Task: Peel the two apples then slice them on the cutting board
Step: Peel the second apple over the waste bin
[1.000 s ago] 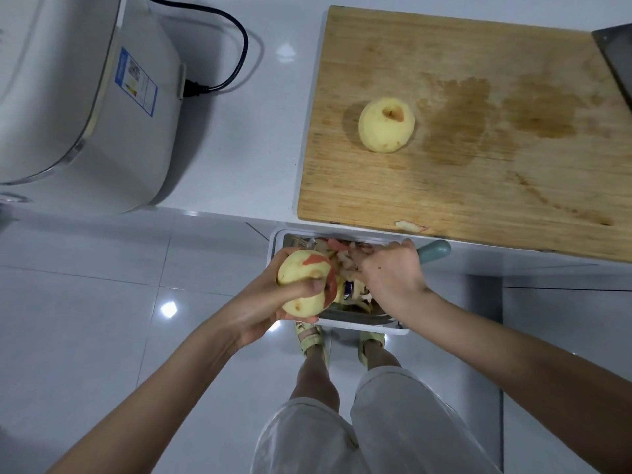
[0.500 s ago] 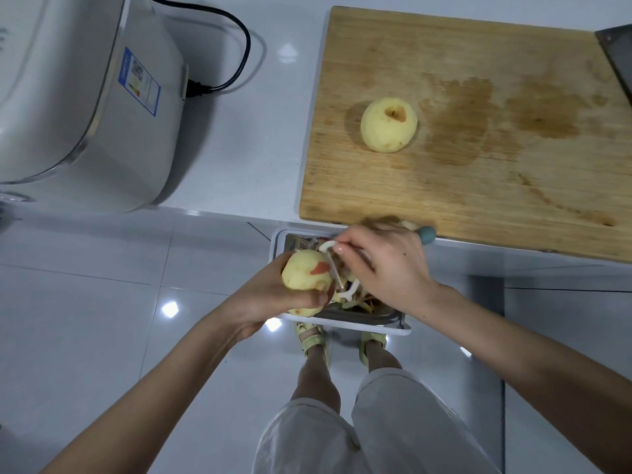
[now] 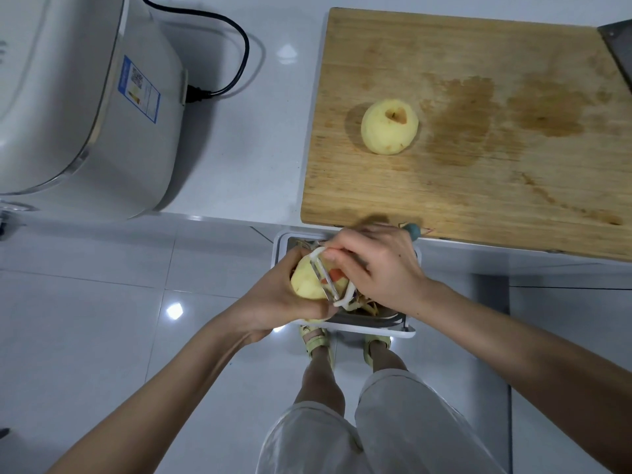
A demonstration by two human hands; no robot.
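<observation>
One fully peeled apple point(image 3: 390, 126) sits on the wooden cutting board point(image 3: 478, 186), toward its left side. My left hand point(image 3: 273, 302) grips a second apple point(image 3: 309, 280), mostly peeled with a small red patch of skin left, over a white bin. My right hand point(image 3: 376, 268) grips a white peeler point(image 3: 333, 282) with a teal handle end, its blade lying across the apple's right side by the red patch.
The white bin point(image 3: 405, 331) below the counter edge holds peel strips. A white appliance point(image 3: 85, 107) with a black cord stands on the counter at left. A dark object point(image 3: 619, 42) shows at the board's top right corner. My legs stand below the bin.
My right hand came up from the bin side and set the peeler blade across the apple. My left hand turned the apple slightly, and less red skin shows.
</observation>
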